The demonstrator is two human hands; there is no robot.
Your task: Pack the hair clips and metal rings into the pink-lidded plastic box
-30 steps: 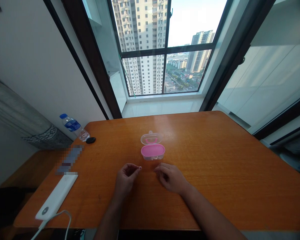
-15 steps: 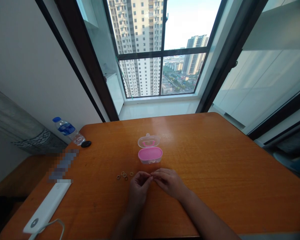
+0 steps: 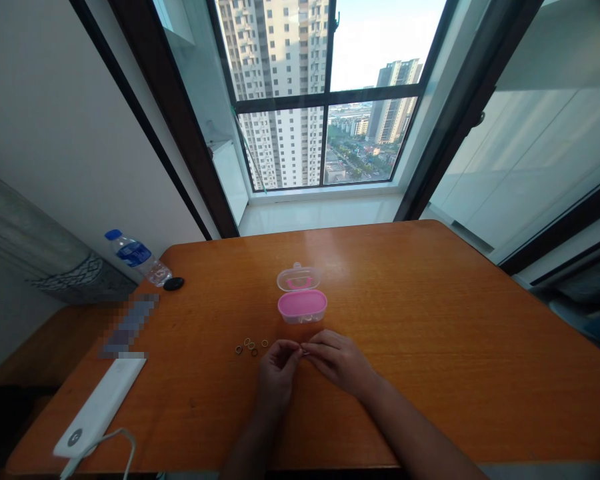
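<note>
While the left hand (image 3: 277,372) and right hand (image 3: 337,362) pinch something tiny (image 3: 305,353), small rings (image 3: 250,345) lie near.

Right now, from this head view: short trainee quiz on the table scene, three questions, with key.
1. Which is closer to the small rings on the wooden table: the left hand or the right hand?
2. True or false: the clear lid of the pink plastic box stands open.
3. Which lies closest to the water bottle?
A. black oval object
B. white cabled device
C. pink plastic box

Key: 1. left hand; 2. true; 3. A.
</note>
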